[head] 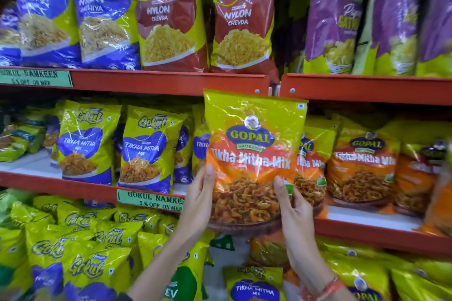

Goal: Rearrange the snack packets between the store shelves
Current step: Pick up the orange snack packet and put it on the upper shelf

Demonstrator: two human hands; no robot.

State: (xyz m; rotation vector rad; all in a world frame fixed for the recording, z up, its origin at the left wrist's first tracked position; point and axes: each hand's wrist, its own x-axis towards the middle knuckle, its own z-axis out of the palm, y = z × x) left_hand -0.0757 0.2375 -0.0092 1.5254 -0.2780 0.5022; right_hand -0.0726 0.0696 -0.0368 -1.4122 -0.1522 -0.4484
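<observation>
Gopal Tikha Mitha Mix packet [253,154] is up in both hands, upright, face toward us, in front of the junction where the two red shelf bays meet. Yellow-green top, orange band with white lettering, photo of the brown-orange mix in a bowl at the bottom, glossy film with glare. Its top edge overlaps the front lip of the upper shelf [171,82].

Left hand [198,200] clamps the packet's lower left edge — thumb on the front, other fingers hidden behind. Right hand [294,208] clamps the lower right edge the same way, thumb on the front. Red thread band [330,284] on the right wrist.

Shelves and contents:
- Upper shelf, left bay: blue Nylon packets [102,14] at the left end, two red Nylon Chevda packets [241,19] toward the right end, all standing. Right bay: purple packets [342,22], lettering only partly readable.
- Middle shelf [73,184], left bay: Gokul Tikha Mitha Mix packets [146,151], blue and green, standing along the front edge. Right bay: matching Gopal orange packets [362,166] standing — one sits just behind the held packet's right edge.
- Bottom: heap of green Gokul packets [73,252] lying loose and tilted.

Green price tags [150,199] reading "Gokul Namkeen 5 % off on MRP" are stuck to the front lips of the left bay.
</observation>
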